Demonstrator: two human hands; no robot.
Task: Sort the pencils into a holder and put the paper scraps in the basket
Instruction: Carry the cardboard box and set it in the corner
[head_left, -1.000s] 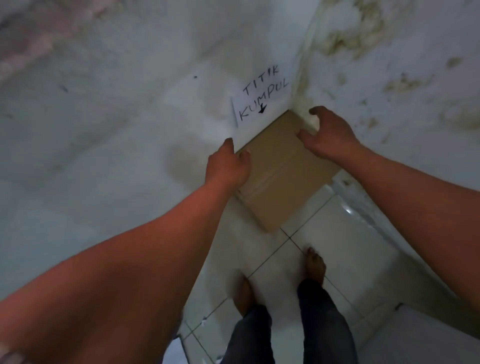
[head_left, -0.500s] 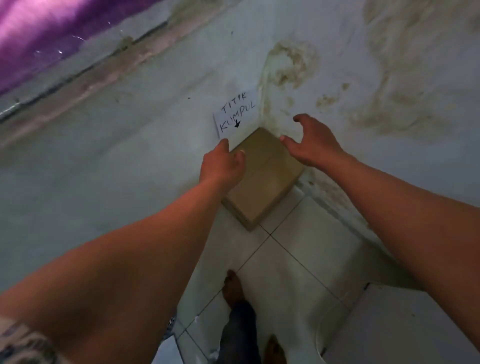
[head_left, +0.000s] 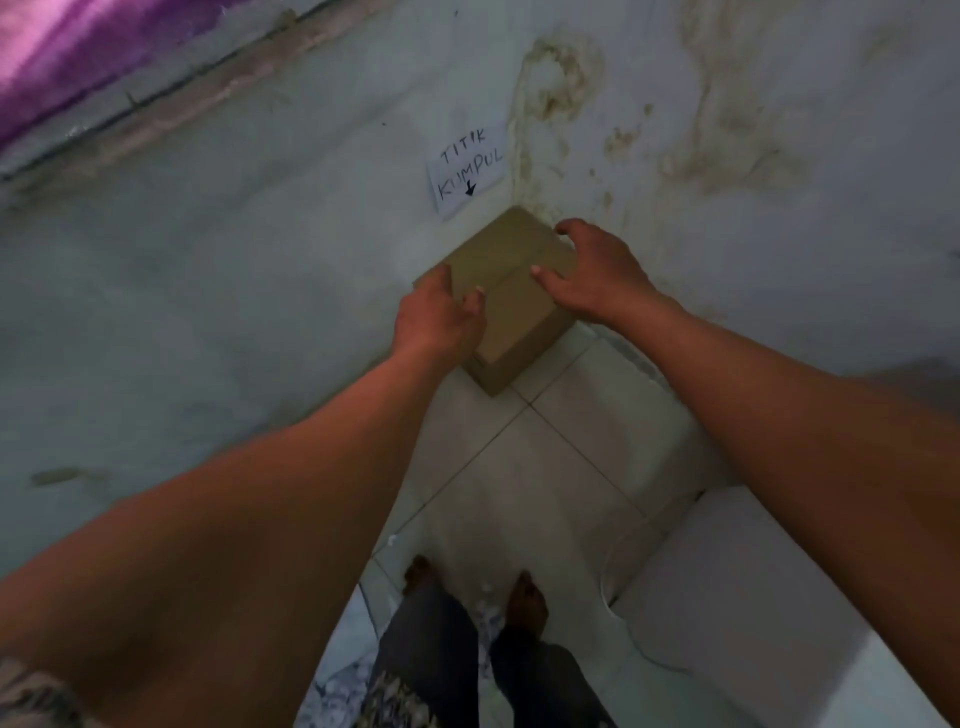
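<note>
A closed brown cardboard box (head_left: 511, 254) stands on the floor, pushed into the corner where two stained walls meet. My left hand (head_left: 441, 319) grips its left side, thumb on the top and fingers round the edge. My right hand (head_left: 592, 275) holds the right side, with its thumb lying on the top and its fingers curled over the far right edge. No pencils, holder, paper scraps or basket are in view.
A white paper sign (head_left: 466, 171) reading "TITIK KUMPUL" with a down arrow is stuck on the left wall just above the box. The white tiled floor (head_left: 545, 467) runs back to my bare feet (head_left: 525, 603). A white raised block (head_left: 753, 597) sits at lower right.
My right hand, spread above the box half a second ago, has come down onto its right side. My left hand has slid further onto the left side.
</note>
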